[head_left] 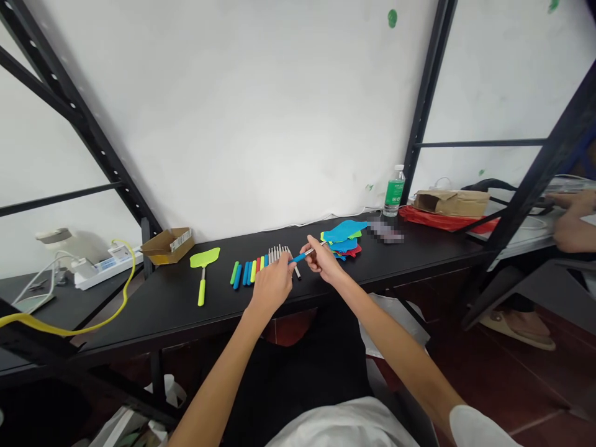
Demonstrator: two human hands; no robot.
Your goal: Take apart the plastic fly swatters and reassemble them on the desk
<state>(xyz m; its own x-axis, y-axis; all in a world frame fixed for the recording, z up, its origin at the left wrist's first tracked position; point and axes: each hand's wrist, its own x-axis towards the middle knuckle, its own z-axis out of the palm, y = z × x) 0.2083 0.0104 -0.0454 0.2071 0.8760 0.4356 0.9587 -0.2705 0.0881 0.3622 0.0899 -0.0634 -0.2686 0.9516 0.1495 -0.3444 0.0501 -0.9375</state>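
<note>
My left hand is closed around the blue grip end of a thin metal rod with a blue handle. My right hand pinches the same rod at its bare metal end. Both hands hover just above the black table. Behind my left hand lies a row of coloured handles in green, blue, yellow and red, with several bare metal rods beside them. A pile of blue, green and red flat swatter heads sits just past my right hand.
An assembled green swatter lies at left, near an open cardboard box. A green-labelled bottle, a brown bag on red cloth and another person's hand are at right. A power strip with yellow cable is far left.
</note>
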